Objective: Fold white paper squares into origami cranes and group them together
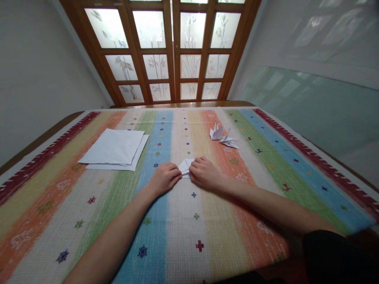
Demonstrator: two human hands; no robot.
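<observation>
A small folded piece of white paper (185, 167) lies on the striped tablecloth between my two hands. My left hand (166, 177) has its fingers closed on the paper's left corner. On the other side, my right hand (205, 172) grips the right part and hides much of it. Fold lines show on the visible middle of the paper.
A stack of white square sheets (114, 146) lies to the left on the tablecloth (183, 236). Beyond my right hand are two folded paper cranes, one upright (216, 132) and one lower (229, 141). Wooden doors with glass panes (174, 51) stand behind the table.
</observation>
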